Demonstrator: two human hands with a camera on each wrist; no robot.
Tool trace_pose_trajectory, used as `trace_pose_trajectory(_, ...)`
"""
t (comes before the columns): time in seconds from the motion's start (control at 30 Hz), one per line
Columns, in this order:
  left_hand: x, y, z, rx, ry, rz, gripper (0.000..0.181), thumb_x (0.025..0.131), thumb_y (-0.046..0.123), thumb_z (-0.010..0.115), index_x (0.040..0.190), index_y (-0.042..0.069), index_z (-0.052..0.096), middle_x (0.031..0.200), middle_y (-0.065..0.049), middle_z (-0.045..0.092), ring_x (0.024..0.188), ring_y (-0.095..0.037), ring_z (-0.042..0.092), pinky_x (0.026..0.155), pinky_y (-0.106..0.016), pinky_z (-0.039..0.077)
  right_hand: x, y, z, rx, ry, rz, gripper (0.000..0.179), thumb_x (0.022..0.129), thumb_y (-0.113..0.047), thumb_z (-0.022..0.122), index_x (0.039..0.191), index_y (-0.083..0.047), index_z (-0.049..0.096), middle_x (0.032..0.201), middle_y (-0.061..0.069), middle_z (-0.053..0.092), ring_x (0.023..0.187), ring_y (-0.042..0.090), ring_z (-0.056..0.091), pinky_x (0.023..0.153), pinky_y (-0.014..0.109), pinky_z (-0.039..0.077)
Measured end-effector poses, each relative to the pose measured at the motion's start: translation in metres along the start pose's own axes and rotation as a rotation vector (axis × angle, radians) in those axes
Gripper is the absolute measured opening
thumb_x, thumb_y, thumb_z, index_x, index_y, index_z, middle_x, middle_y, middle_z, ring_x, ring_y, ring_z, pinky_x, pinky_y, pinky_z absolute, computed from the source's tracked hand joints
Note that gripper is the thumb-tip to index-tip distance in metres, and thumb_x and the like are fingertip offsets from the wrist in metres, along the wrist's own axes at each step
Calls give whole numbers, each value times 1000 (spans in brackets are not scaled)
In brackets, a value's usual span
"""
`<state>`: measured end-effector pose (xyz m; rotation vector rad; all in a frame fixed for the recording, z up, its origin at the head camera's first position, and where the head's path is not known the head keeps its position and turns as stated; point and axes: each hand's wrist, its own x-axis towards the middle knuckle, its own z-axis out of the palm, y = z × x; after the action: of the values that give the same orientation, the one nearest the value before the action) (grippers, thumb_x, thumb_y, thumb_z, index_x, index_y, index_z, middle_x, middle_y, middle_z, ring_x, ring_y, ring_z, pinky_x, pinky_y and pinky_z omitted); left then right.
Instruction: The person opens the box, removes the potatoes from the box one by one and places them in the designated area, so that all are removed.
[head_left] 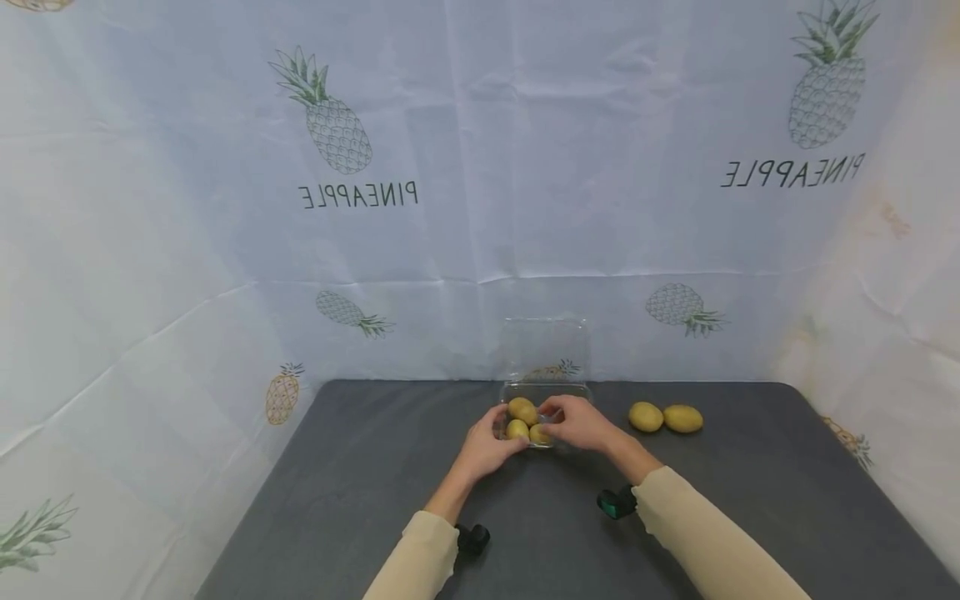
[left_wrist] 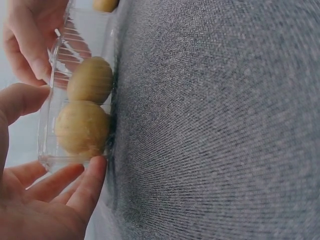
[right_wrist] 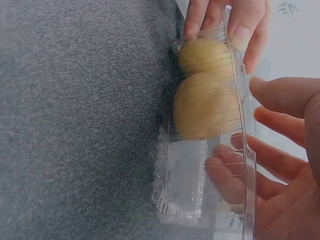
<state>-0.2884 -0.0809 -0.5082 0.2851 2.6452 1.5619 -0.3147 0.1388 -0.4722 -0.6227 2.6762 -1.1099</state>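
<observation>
While in container (right_wrist: 181,189), potatoes (head_left: 522,410) between hands (head_left: 483,442) (head_left: 583,423)

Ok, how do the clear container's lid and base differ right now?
The lid stands raised, while the base rests on the table. The lid is empty; the base holds three potatoes. The left hand touches the base, not the lid. Both are see-through.

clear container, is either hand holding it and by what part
The left hand holds the clear container by its left end, thumb at the near rim, fingers against the end wall. The right hand appears to hold nothing.
</observation>
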Motion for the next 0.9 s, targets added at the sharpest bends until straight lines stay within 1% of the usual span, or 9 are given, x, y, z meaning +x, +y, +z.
trace_pose_trajectory(0.2,-2,0,-1,-16,-8,-4,75,89,30,78,151,5,45,141,-24,54,119,-40,61,91,-52,54,7,2,2,-4,-52,-21,36,95,-21,72,123,0,68,116,14,68,103,28,66,83,44,56)
trace_pose_trajectory(0.4,-1,1,-1,-9,-4,2,75,88,30,78,150,4,46,140,-23,55,118,-39,63,89,-50,55,12,3,2,-17,-91,9,34,92,-20,77,119,0,71,109,8,70,102,29,67,85,45,56)
trace_pose_trajectory(0.6,-1,2,0,4,11,2,74,87,31,78,150,5,47,140,-22,56,117,-37,63,89,-50,55,17,5,3,-47,-92,20,32,88,-18,79,115,-2,73,105,7,71,97,27,67,83,45,56)
trace_pose_trajectory(0.73,0,2,1,15,10,5,74,87,30,78,149,5,48,139,-21,57,116,-36,63,89,-50,55,18,5,5,-50,-77,26,30,86,-17,80,112,-2,74,100,5,71,91,23,67,80,43,56)
trace_pose_trajectory(0.83,0,3,1,25,11,-1,74,86,30,78,149,5,49,139,-20,57,115,-34,63,88,-49,55,18,6,6,-36,-61,15,32,85,-16,81,112,-2,74,97,4,70,86,18,65,76,40,56)
trace_pose_trajectory(0.9,0,3,1,31,14,-3,74,86,31,79,149,5,49,138,-19,57,114,-33,63,88,-49,54,17,7,6,-31,-48,-7,33,84,-15,81,113,-1,73,96,4,70,84,17,64,75,38,55)
